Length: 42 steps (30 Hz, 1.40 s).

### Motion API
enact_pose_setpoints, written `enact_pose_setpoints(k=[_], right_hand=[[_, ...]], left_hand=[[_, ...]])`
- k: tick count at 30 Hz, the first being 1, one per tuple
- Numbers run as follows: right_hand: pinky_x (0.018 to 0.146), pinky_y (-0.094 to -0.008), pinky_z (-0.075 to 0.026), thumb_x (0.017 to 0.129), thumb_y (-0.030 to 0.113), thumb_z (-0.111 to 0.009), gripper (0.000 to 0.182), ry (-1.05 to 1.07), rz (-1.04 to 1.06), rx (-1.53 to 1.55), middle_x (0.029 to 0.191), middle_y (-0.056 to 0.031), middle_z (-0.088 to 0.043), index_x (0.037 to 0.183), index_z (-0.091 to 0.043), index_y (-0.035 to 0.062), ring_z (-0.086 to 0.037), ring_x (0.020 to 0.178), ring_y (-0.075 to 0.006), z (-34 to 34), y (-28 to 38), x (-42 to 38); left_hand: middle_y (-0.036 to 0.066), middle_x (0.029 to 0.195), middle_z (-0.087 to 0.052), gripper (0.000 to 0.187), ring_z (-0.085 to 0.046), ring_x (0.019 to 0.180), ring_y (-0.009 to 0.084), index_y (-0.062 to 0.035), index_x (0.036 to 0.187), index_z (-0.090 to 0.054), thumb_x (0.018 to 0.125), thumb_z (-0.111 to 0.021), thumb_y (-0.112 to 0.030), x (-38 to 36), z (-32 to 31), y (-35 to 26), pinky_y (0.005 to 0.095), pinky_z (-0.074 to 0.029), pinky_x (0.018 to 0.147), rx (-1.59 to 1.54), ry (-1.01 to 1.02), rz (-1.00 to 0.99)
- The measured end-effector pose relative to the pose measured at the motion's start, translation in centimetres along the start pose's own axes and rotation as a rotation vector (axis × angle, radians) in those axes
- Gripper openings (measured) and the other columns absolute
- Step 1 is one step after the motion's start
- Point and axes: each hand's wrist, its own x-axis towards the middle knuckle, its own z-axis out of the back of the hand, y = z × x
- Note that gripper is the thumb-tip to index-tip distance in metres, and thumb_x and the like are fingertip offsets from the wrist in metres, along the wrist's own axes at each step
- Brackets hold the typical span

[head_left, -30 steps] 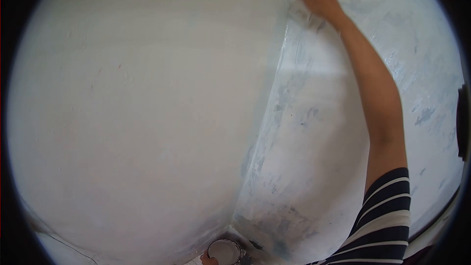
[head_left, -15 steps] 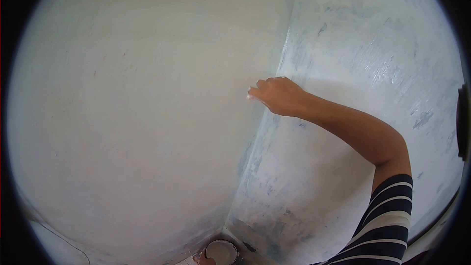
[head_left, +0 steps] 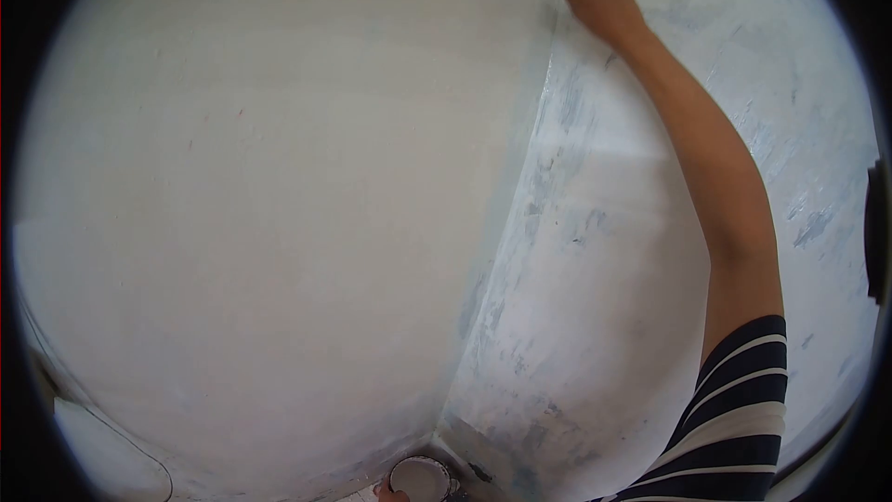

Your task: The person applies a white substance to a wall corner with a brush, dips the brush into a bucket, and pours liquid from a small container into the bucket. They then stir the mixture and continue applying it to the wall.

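My right hand [head_left: 596, 0] is raised high at the corner where the two walls meet, its fingers curled together against the surface. Whatever it grips, if anything, is hidden; whitish smears show at the fingertips. Down at the bottom edge, my left hand [head_left: 392, 495] is wrapped on the rim of a round bucket [head_left: 420, 478] with pale liquid inside, likely paint. Most of that hand is cut off by the frame. The left wall [head_left: 279, 223] is an even pale grey, while the right wall [head_left: 632, 316] is patchy white with bluish streaks, some of them wet and shiny.
A dark object [head_left: 874, 232] juts in at the far right edge. A thin dark cable [head_left: 125, 440] runs along the lower left. The wall corner slants down to the floor beside the bucket.
My right hand has moved up along the corner, from mid-height to near the top of the view, with the arm straighter. My left hand stays at the bucket.
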Motion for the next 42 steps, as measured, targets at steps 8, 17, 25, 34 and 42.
enact_pose_setpoints(k=[8,17,25,34,42], right_hand=[[0.094,-0.0469,-0.054,0.099,0.014,-0.056,0.026,0.806,0.127,0.380,0.113,-0.0202,-0.067,0.123,-0.066,0.0130,-0.065,0.109,-0.0382,6.1,15.5,-7.5],[0.061,-0.0351,-0.048,0.080,0.006,-0.073,0.013,-0.698,-0.612,0.601,0.070,-0.0180,-0.065,0.089,-0.067,-0.0008,-0.062,0.062,-0.0256,5.2,0.7,1.6],[0.080,-0.0416,-0.053,0.081,0.011,-0.073,0.021,-0.535,-0.859,0.833,0.093,-0.0202,-0.073,0.101,-0.071,0.0035,-0.070,0.086,-0.0351,-2.2,3.2,-3.8],[0.075,-0.0320,-0.051,0.082,0.001,-0.076,0.018,-0.260,-1.254,0.948,0.090,-0.0150,-0.072,0.099,-0.070,0.0002,-0.065,0.078,-0.0228,2.7,18.5,-16.1],[0.092,-0.0340,-0.053,0.083,-0.011,-0.072,0.014,-0.175,-1.325,1.235,0.109,-0.0178,-0.074,0.093,-0.067,-0.0042,-0.071,0.109,-0.0263,6.1,38.5,-38.3]], left_hand=[[0.024,0.143,-0.055,0.073,-0.055,0.128,0.0385,-0.0024,0.153,-0.043,0.080,-0.042,0.006,-2.4,1.9,-4.9,0.0425,-0.050,0.103,0.159,0.064,-0.008],[0.024,0.146,-0.054,0.071,-0.053,0.132,0.0350,0.0015,0.152,-0.041,0.081,-0.047,0.000,-2.0,1.4,-2.4,0.0398,-0.042,0.111,0.166,0.100,-0.046],[0.027,0.145,-0.054,0.071,-0.051,0.135,0.0372,0.0026,0.152,-0.041,0.081,-0.048,-0.002,-6.5,5.7,-11.0,0.0419,-0.041,0.113,-0.069,0.125,0.067],[0.022,0.128,-0.068,0.067,-0.064,0.122,0.0330,-0.0033,0.141,-0.058,0.075,-0.048,0.002,-5.3,5.5,-8.5,0.0400,-0.047,0.105,-0.066,0.020,0.031],[0.019,0.131,-0.067,0.071,-0.063,0.122,0.0308,-0.0071,0.146,-0.054,0.076,-0.046,0.003,-6.0,8.4,-9.2,0.0375,-0.047,0.104,-0.144,0.136,0.044]])
